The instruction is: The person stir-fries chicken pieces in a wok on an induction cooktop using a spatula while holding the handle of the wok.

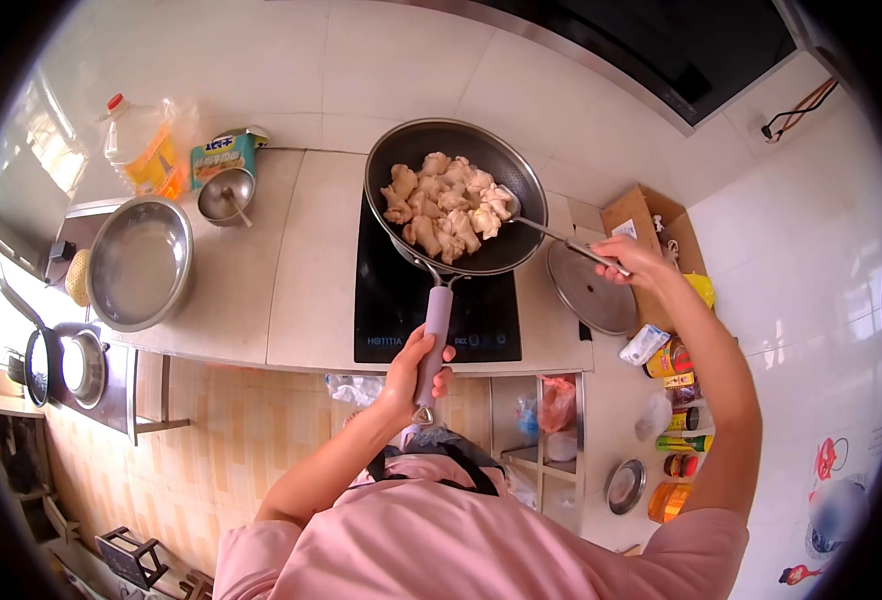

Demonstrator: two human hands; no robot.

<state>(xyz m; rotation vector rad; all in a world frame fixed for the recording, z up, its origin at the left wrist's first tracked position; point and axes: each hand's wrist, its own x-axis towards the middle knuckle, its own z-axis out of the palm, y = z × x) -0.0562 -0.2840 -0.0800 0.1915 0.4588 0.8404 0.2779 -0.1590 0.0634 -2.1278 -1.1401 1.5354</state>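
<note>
My left hand point(413, 368) is wrapped round the light purple handle point(435, 330) of a dark wok point(501, 165). The wok sits over the black cooktop point(381, 310) and holds a heap of pale chicken pieces point(441, 205). In my right hand point(633, 258) is the long grey handle of a metal spatula point(571, 243). Its blade touches the chicken near the wok's right side and is partly hidden by the pieces.
A large steel bowl point(141, 263) and a small metal bowl point(227, 196) stand left, near an oil jug point(141, 150). Right of the cooktop lie a round lid point(591, 285), a cardboard box point(633, 215) and several bottles and jars point(683, 444).
</note>
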